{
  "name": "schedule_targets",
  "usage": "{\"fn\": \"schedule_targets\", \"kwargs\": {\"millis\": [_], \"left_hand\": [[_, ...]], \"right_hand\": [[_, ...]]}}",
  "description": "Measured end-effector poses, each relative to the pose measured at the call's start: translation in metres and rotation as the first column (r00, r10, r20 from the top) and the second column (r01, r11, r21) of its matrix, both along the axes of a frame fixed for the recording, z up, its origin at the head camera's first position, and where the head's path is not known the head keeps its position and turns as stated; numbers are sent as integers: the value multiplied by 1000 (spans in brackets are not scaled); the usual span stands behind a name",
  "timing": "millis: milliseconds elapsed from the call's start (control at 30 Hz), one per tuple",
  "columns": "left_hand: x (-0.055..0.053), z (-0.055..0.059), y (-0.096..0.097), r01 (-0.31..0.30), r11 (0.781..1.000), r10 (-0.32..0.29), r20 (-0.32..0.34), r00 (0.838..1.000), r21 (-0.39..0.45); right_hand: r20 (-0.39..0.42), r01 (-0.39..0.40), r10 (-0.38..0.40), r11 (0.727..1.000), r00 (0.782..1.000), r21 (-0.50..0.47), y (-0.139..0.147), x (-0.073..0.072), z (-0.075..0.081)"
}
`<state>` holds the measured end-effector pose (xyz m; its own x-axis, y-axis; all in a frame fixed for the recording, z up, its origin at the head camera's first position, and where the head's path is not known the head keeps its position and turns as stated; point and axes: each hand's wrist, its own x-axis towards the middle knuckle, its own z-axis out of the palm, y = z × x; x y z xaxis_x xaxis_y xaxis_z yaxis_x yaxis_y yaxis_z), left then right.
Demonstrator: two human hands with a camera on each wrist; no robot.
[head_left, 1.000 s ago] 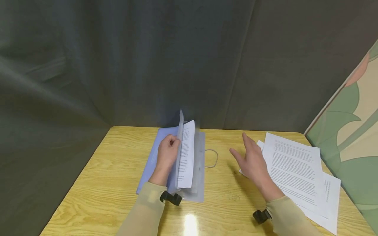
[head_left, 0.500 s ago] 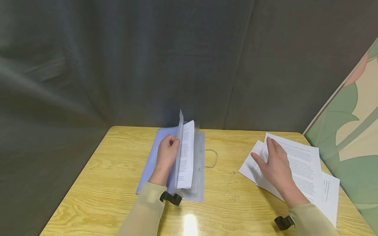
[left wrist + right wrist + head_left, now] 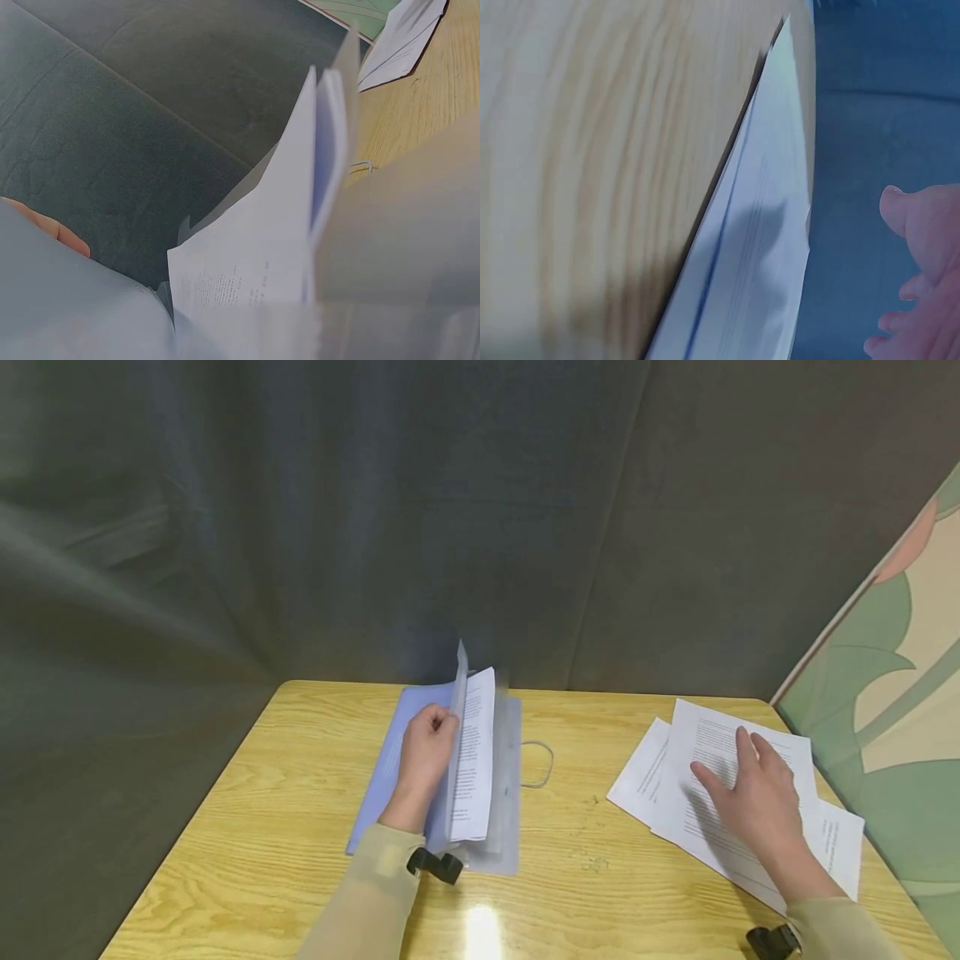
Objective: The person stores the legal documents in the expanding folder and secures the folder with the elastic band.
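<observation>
While only head view shows left grip (image 3: 429, 745) pinching film (image 3: 453, 777), right grip (image 3: 757, 797) hovers spread.

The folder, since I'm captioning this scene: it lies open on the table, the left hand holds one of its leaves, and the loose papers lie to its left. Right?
Not quite: in the head view, the loose papers lie to the right of the folder. It does lie open on the table, and the left hand holds one of its leaves.
</observation>
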<state>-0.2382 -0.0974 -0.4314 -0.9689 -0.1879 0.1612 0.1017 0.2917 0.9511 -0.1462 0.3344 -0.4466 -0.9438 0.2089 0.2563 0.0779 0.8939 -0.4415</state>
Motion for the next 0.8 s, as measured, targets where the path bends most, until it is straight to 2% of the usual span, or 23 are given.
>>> {"fn": "schedule_targets", "kwargs": {"millis": [200,433,800], "left_hand": [[0,0,0,1,1000,-1,-3,1000,5],[-1,0,0,3,1000,-3,-6,1000,5],[0,0,0,5,1000,-5,0,1000,19]], "right_hand": [[36,58,-59,998,998,25,22,6,-3],[67,71,-75,996,995,54,47,9,-10],[169,115,-117,993,979,18,66,12,-20]]}}
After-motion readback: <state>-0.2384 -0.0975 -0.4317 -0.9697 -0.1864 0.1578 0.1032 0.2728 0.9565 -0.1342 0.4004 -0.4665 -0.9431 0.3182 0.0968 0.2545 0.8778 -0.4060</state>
